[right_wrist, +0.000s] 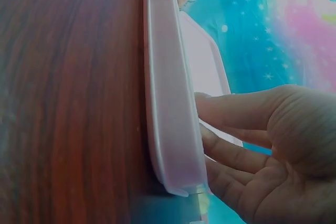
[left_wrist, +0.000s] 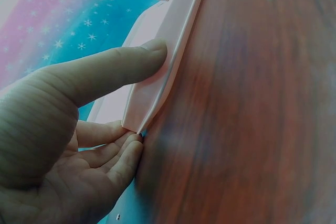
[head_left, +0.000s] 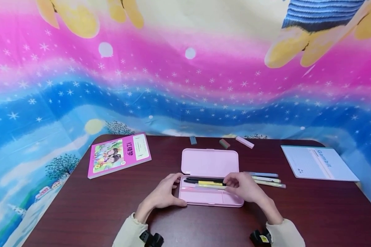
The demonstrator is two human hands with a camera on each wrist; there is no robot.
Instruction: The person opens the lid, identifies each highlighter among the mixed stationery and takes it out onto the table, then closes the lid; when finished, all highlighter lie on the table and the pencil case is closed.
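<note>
An open pink pencil case (head_left: 209, 199) lies in the middle of the dark wooden table (head_left: 89, 212), its lid (head_left: 209, 162) folded back flat. A black pen (head_left: 201, 179) and a yellow pen (head_left: 210, 183) lie in the tray. My left hand (head_left: 164, 193) holds the case's left front corner. In the left wrist view its thumb (left_wrist: 113, 69) presses the front wall of the case (left_wrist: 157, 85) and the fingers sit at the end. My right hand (head_left: 245, 188) reaches over the tray's right end, fingers resting on the pens. Its thumb (right_wrist: 226, 109) touches the case rim (right_wrist: 173, 129).
Three pens (head_left: 266, 179) lie on the table right of the case. Three small erasers (head_left: 224, 143) sit behind the lid. A pink picture book (head_left: 119, 154) lies at the back left and a pale blue notebook (head_left: 318, 163) at the right. A colourful cloth (head_left: 185, 85) hangs behind.
</note>
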